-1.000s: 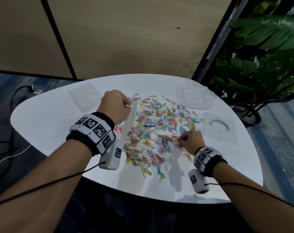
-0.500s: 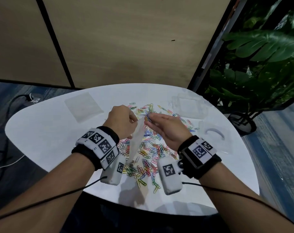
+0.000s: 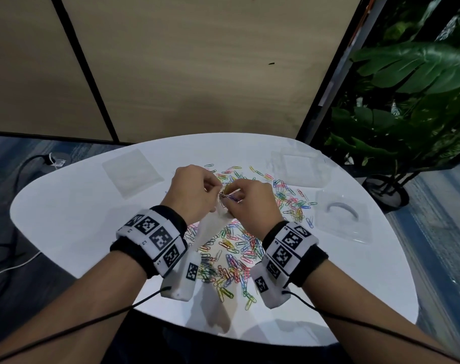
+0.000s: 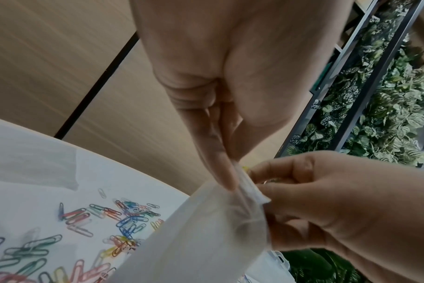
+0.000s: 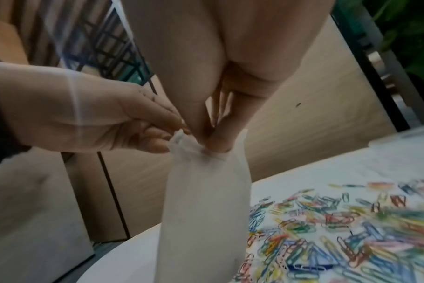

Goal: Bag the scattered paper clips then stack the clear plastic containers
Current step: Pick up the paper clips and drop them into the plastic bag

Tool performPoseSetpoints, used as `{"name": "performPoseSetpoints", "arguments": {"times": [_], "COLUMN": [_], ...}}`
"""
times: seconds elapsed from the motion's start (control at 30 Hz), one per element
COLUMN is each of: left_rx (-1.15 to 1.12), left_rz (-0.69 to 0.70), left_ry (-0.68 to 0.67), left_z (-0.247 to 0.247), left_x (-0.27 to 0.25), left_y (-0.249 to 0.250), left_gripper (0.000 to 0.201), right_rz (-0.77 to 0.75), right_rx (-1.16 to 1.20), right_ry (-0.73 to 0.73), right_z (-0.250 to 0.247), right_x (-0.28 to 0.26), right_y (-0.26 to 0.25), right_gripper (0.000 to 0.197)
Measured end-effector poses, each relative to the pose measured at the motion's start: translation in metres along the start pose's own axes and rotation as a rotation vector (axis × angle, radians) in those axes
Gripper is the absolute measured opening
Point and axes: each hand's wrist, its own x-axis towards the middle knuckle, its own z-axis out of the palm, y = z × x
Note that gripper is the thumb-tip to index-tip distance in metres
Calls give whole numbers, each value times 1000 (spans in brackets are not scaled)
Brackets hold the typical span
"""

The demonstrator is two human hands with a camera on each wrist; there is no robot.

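Here the left hand [image 3: 194,193] pinches the bag [image 5: 206,191] mouth; the right hand [image 3: 250,203] pinches paper clips [image 3: 227,193] over it, ready to drop in.

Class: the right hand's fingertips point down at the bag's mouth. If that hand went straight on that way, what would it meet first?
The right hand would likely go first into the open mouth of the bag, which the left hand pinches at the rim. Below that lies the table, though depth is unclear.

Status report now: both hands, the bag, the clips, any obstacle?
Left hand pinches bag mouth. Right hand pinches a few clips, fingertips at the opening. Most paper clips lie loose on table. No obstacle seen.
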Motion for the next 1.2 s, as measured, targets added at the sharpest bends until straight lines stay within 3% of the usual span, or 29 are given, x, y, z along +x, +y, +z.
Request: {"name": "performPoseSetpoints", "arguments": {"times": [0.1,0.23,0.37,0.43,0.53,0.6,0.67,0.73,0.8,0.87,1.1,1.2], "left_rx": [-28,-27,-21,-20,-3,23,75,98,104,127,220,260], "left_rz": [11,57,59,37,37,49,69,80,92,103,61,30], "left_ry": [22,23,73,96,95,107,127,138,129,113,121,100], "left_z": [0,3,1,-3,-9,-13,-19,-26,-33,-39,-72,-84], "left_x": [1,-1,2,5,5,4,4,3,0,-3,-17,-23], "left_y": [0,0,-4,-6,-7,-9,-12,-16,-21,-26,-55,-68], "left_gripper": [9,10,9,10,10,11,11,12,12,11,9,9], "right_rz": [-69,-97,-159,-186,-165,-102,45,249,359,345,139,-10], "right_rx": [-143,-283,-308,-224,120,290,227,-50,-271,-350,-377,-475], "right_ry": [-9,-5,-191,-231,-143,-83,-144,-390,-601,-647,-558,-514], "right_z": [-1,-3,-11,-16,-27,-35,-38,-30,-13,5,52,66], "right_x": [3,9,8,3,-4,-7,-14,-30,-54,-76,-88,-81], "right_y": [-1,-2,-3,-4,-2,10,34,65,87,99,102,98], "right_gripper": [22,17,47,43,30,23,22,58,87,98,78,58]}}
